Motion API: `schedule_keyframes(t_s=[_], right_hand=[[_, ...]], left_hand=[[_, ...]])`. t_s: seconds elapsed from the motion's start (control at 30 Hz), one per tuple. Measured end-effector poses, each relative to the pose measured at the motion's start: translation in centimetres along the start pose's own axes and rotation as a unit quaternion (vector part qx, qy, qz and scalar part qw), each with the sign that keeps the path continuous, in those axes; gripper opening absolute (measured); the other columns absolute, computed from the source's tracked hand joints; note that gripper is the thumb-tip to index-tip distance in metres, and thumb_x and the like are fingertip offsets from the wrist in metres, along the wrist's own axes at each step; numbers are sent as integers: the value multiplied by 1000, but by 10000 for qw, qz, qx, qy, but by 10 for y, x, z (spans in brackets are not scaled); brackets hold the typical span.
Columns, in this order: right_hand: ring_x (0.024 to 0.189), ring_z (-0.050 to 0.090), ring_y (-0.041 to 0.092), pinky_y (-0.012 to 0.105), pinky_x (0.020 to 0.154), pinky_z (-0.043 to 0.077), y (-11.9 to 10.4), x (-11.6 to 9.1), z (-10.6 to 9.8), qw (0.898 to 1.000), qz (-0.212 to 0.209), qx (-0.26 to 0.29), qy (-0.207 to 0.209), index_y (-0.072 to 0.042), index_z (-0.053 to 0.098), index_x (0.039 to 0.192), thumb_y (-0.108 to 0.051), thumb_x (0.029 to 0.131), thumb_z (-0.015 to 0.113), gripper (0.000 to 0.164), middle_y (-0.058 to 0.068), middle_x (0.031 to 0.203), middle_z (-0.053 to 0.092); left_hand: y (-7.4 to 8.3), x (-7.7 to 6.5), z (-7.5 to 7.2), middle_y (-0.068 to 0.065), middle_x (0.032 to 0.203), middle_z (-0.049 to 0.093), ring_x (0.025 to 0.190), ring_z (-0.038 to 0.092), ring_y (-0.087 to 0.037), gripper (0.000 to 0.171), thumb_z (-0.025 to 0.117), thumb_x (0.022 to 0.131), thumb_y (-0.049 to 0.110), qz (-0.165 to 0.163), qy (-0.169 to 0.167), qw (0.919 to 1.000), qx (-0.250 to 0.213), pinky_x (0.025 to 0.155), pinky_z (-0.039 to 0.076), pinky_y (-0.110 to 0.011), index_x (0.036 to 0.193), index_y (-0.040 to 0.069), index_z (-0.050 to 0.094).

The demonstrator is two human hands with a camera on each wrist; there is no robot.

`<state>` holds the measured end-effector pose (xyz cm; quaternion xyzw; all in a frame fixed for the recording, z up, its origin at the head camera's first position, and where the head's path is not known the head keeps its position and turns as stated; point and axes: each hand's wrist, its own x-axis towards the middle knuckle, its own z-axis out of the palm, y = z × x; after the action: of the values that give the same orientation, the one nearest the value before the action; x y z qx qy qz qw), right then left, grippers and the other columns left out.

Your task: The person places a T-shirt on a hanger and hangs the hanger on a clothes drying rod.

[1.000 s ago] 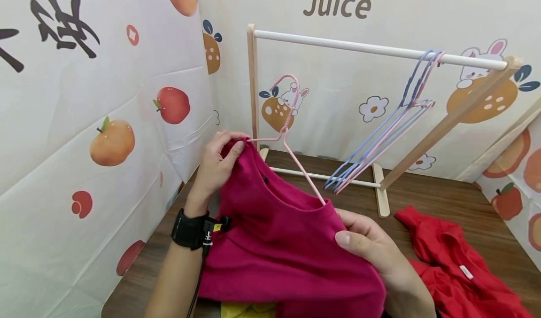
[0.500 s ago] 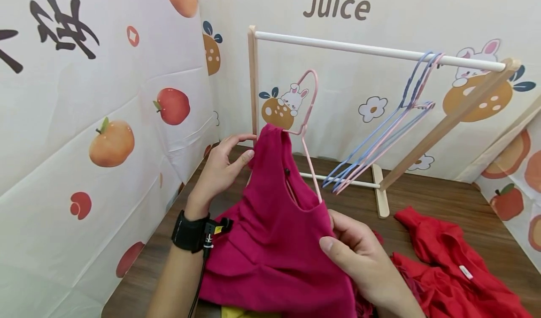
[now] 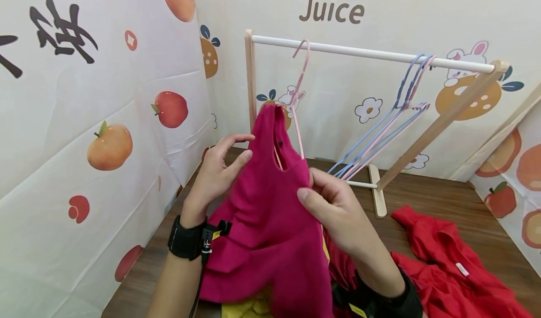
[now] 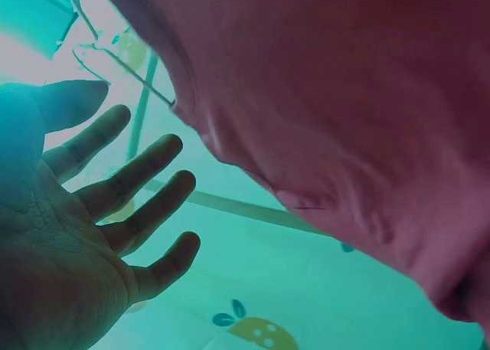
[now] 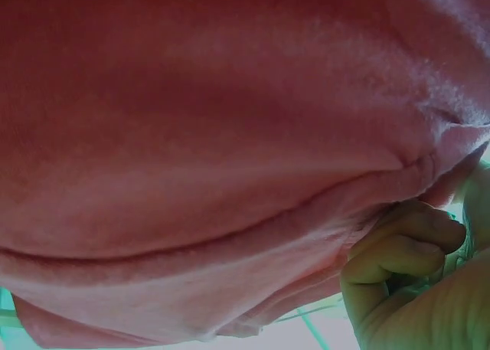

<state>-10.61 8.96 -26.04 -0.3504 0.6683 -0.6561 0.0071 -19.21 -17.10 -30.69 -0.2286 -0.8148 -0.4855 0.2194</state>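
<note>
A magenta sleeveless top (image 3: 270,214) hangs on a pink wire hanger (image 3: 298,132), whose hook overlaps the rack's white rail (image 3: 363,52) in the head view. My right hand (image 3: 338,210) pinches the top's right shoulder edge, over the hanger's end. In the right wrist view, curled fingers of the right hand (image 5: 406,269) show below the broad cloth (image 5: 191,151). Beside the top's left shoulder, my left hand (image 3: 217,170) has thumb and fingers apart. The left wrist view shows a gap between the left hand's spread fingers (image 4: 149,174) and the cloth (image 4: 321,97).
Several blue and pink hangers (image 3: 380,135) hang toward the rack's right end, beside its wooden leg (image 3: 439,125). A red garment (image 3: 456,257) lies on the brown table (image 3: 448,191) at right. Yellow cloth (image 3: 247,308) shows under the top. Printed fabric walls (image 3: 127,73) stand behind and left.
My left hand has let go of the top's left shoulder. The right hand has raised the top and hanger, turning them, and the hook has come up to the rail.
</note>
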Motion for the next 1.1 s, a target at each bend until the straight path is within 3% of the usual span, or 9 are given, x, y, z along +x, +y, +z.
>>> schedule_keyframes(t_s=[0.2, 0.33, 0.6, 0.87, 1.1], right_hand=[[58, 49, 12, 27, 53, 44, -14, 37, 10, 9982, 479, -53, 364, 0, 54, 88, -11, 102, 49, 19, -1, 67, 47], [54, 47, 14, 27, 50, 44, -16, 59, 20, 9975, 465, 81, 524, 1, 56, 91, -14, 102, 50, 19, 3, 66, 48], [55, 45, 15, 26, 51, 46, -8, 90, 34, 9962, 373, -40, 782, -3, 57, 89, -14, 101, 52, 17, 6, 66, 46], [51, 37, 14, 25, 47, 34, 13, 113, 42, 9895, 706, -786, 987, -9, 50, 77, -22, 98, 56, 26, 2, 60, 42], [56, 39, 15, 28, 52, 32, 39, 125, 48, 9757, 874, -1770, 945, -14, 46, 75, -32, 100, 58, 33, -1, 61, 41]], left_hand=[[9, -5, -7, 0, 135, 64, 132, 54, -14, 33, 62, 102, 22, 239, 244, 9992, -202, 111, 41, -44, 135, 17, 64], [15, -9, -12, -2, 133, 65, 127, 57, -14, 31, 61, 103, 19, 275, 375, 9980, -436, 110, 42, -39, 133, 16, 64], [20, -10, -15, -5, 132, 66, 126, 57, -16, 30, 59, 103, 17, 399, 434, 9969, -528, 108, 44, -44, 133, 13, 64], [20, -10, -17, -6, 130, 67, 121, 62, -18, 29, 53, 107, 18, 683, 561, 9943, -601, 101, 49, -25, 132, 9, 64], [21, -9, -19, -8, 130, 67, 122, 60, -16, 30, 50, 106, 13, 724, 778, 9929, -526, 106, 44, -28, 133, 7, 61]])
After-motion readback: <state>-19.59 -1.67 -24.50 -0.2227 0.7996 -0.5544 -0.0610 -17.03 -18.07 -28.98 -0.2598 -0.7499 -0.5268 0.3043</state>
